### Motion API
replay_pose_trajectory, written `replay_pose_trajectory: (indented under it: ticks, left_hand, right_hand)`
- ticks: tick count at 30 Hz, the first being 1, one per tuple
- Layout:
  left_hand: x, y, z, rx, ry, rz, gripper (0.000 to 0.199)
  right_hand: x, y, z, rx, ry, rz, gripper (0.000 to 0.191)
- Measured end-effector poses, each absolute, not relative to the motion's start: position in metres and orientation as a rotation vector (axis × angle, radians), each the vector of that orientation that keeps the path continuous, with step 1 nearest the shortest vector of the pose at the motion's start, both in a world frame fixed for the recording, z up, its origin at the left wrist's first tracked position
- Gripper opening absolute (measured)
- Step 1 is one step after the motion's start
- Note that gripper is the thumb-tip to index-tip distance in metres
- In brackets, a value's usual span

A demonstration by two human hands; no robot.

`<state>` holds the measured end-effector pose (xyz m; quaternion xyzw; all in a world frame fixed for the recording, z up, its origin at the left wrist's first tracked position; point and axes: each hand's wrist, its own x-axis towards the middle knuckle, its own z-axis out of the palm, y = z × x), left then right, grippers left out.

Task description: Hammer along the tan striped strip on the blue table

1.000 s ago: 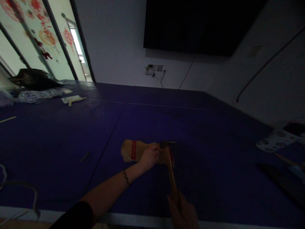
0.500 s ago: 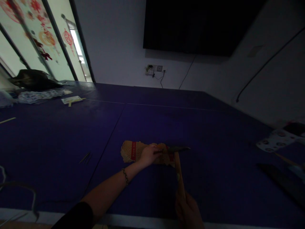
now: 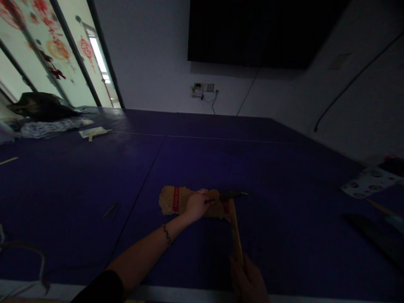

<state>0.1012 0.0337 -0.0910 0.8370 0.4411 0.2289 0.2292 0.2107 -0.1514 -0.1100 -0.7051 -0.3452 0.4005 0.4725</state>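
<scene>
- Wooden-handled hammer, lower centre, gripped by the right hand, cropped at bottom.
- Tan sheet, lower centre, partly hidden by the left hand; whether this pinches anything, I cannot tell.

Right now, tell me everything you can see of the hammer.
The hammer has a wooden-looking handle and a dark head tapering to a thin tip at right. The right-hand grip holds the handle low down. The handle slants up and slightly left; its head lies crosswise by the right end of the brown sheet; whether they touch is unclear.
</scene>
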Motion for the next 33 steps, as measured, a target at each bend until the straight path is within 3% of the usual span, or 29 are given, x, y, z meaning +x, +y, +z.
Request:
replay_pose_trajectory:
  ticks: [5, 11, 18, 33]
  left_hand:
    - [0.102, 0.032, -0.091, 2.253, 1.179, 0.694, 0.019]
    - [0.102, 0.035, -0.095, 2.280, 1.179, 0.696, 0.019]
    - [0.104, 0.030, -0.089, 2.282, 1.315, 0.572, 0.029]
    - [0.104, 0.028, -0.089, 2.239, 1.337, 0.561, 0.026]
  right_hand:
    - [0.213, -0.152, -0.099, -1.907, -1.107, 0.734, 0.046]
    - [0.211, -0.150, -0.108, -2.017, -1.240, 0.709, 0.037]
    - [0.206, -0.156, -0.109, -2.053, -1.255, 0.618, 0.049]
    - [0.203, -0.147, -0.073, -1.961, -1.246, 0.692, 0.029]
